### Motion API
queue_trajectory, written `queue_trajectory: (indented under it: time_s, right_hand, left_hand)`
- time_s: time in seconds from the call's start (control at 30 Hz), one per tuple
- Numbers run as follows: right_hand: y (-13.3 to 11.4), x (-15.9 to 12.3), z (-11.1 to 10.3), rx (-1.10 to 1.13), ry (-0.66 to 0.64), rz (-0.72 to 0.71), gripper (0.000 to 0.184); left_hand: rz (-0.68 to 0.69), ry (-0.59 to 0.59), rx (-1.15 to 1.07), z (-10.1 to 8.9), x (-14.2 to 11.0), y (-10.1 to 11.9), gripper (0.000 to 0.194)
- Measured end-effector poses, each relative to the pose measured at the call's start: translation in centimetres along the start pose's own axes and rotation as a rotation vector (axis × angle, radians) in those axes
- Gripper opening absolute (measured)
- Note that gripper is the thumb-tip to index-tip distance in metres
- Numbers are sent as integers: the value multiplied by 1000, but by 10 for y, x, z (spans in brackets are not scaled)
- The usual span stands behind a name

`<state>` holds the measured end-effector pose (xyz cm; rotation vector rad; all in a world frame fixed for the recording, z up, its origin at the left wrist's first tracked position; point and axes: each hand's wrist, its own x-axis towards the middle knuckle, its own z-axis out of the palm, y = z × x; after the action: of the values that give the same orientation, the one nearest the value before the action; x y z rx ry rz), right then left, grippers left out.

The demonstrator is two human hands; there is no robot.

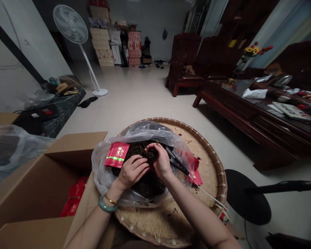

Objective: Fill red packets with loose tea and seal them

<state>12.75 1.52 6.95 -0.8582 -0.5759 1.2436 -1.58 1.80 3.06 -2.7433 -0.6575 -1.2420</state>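
Basically, both of my hands are inside the rim of the open plastic bag (100, 169), over the dark leaves (137, 148). Bag sits on the round woven tray (168, 228), left of its middle, and spills past the tray's left edge. Right hand (161, 159) is cupped, thumb and fingers curled around a clump of the leaves. Left hand (133, 170) is just beside it, palm down, fingers bent; can't tell if it grips anything (a bit of red shows between the two hands, too covered to identify).

A stack of red packets (116, 154) lies in the bag on its left side, fanned, green stripe across. A black two-armed tool (177, 163) rests at the bag's right side, arms apart, white cord (209, 195) running to the tray's lower right edge. More red pouches (197, 177) lie toward the tray's right edge, partly behind the bag plastic. Loose leaf bits are scattered near the upper right edge and the near edge. Open cardboard box (75, 147) stands off the tray's left edge, red packaging (75, 195) inside.
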Motion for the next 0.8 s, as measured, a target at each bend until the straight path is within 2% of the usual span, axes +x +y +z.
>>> queue_trajectory:
  time_s: [0.3, 0.47, 0.6, 0.8]
  right_hand:
    - [-5, -1, -2, -205, -102, -56, 20]
    - [-3, -3, -5, -246, -117, -50, 19]
    - [-2, -4, -10, -373, -156, -92, 21]
    - [-6, -10, -23, -617, -372, -203, 27]
  left_hand:
    - [55, -114, 28, -7, 11, -6, 11]
    - [23, -121, 83, -13, 16, -8, 11]
    - [1, -131, 85, -15, 15, -8, 9]
    - [-30, -165, 82, -14, 11, -10, 11]
